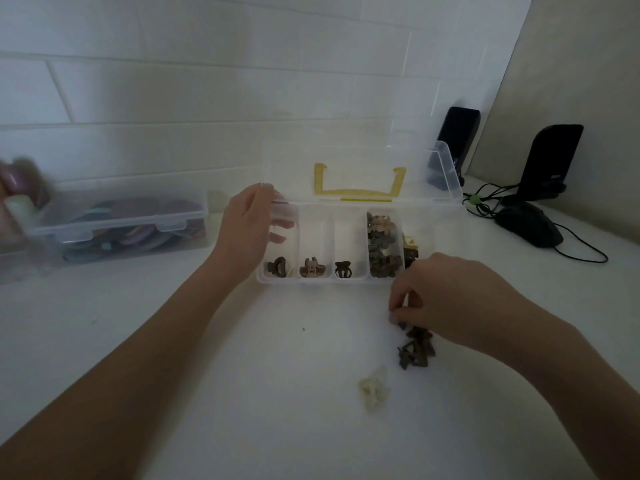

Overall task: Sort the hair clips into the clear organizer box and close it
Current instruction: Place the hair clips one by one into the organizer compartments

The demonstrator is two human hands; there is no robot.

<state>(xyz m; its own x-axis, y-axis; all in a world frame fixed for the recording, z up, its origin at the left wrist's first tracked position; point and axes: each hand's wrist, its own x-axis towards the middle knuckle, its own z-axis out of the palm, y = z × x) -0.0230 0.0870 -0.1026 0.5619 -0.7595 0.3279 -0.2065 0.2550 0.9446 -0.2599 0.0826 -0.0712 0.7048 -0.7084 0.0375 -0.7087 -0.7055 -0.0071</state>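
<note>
The clear organizer box (pixel 313 281) stands open on the white table, its lid (pixel 360 168) with a yellow handle up against the wall. Its three left compartments hold one small claw clip each: a dark one (pixel 277 267), a tan one (pixel 311 268), a black one (pixel 343 269). The fourth holds a heap of brown clips (pixel 382 245). My left hand (pixel 251 230) grips the box's left end wall, fingers inside the first compartment. My right hand (pixel 446 299) pinches a dark clip from a small pile of dark clips (pixel 415 348) in front of the box. A cream clip (pixel 373 391) lies nearer me.
A shut clear box (pixel 117 220) with colourful items sits at the left. Two black speakers (pixel 457 140) (pixel 550 161), a black mouse (pixel 530 225) and cables occupy the back right. A blurred pinkish object (pixel 17 188) is at the far left edge.
</note>
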